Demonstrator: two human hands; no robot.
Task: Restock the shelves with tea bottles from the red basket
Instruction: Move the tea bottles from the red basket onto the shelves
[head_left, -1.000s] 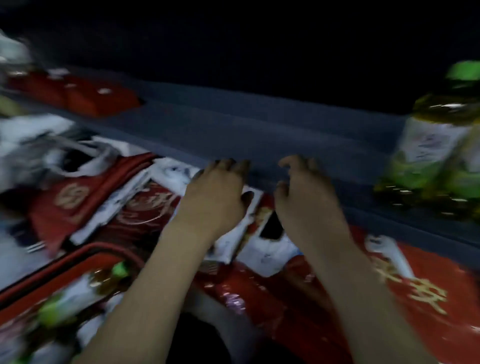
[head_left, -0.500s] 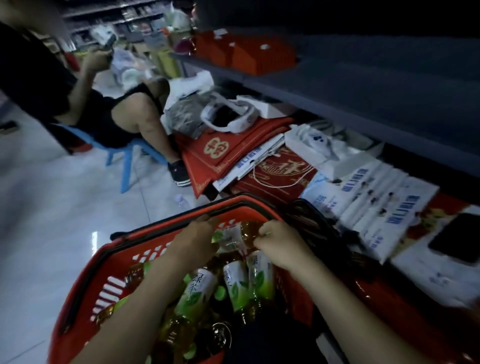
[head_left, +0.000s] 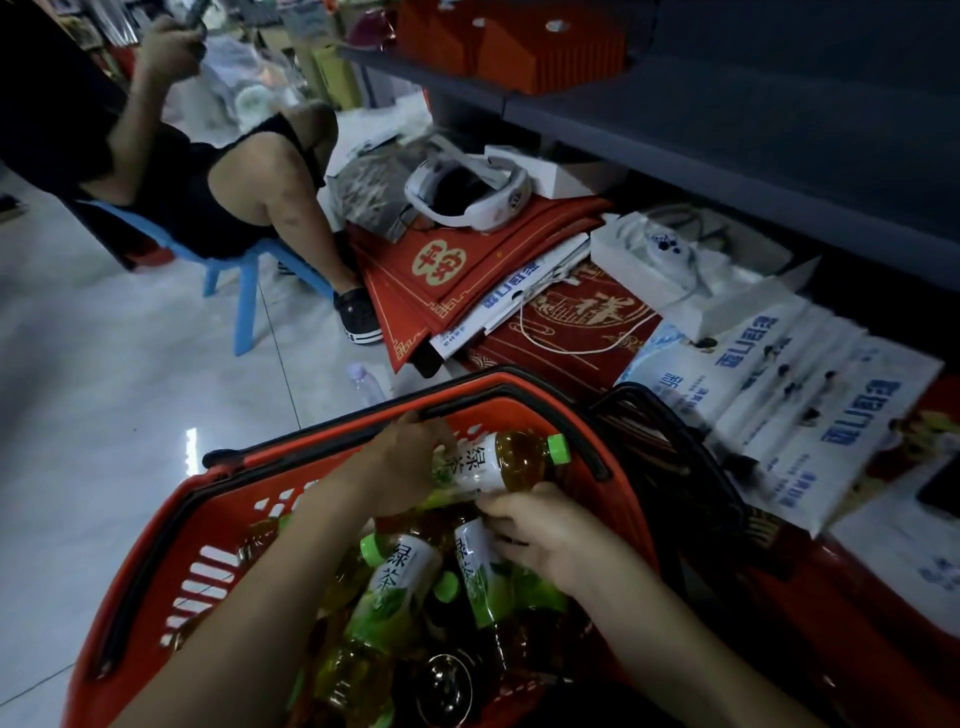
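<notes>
Head view: glossy pale floor tiles (head_left: 130, 415) lie at left. Next comes the red basket (head_left: 249, 525), slotted hard plastic with black handles, piled with smooth amber bottles. The left hand (head_left: 410, 467) curls round one tea bottle (head_left: 498, 462) lying sideways atop the pile, its green cap pointing right. The right hand (head_left: 550, 535) grips a second bottle (head_left: 472, 577) at its white-and-green label. A matte grey shelf (head_left: 779, 130) runs above right.
</notes>
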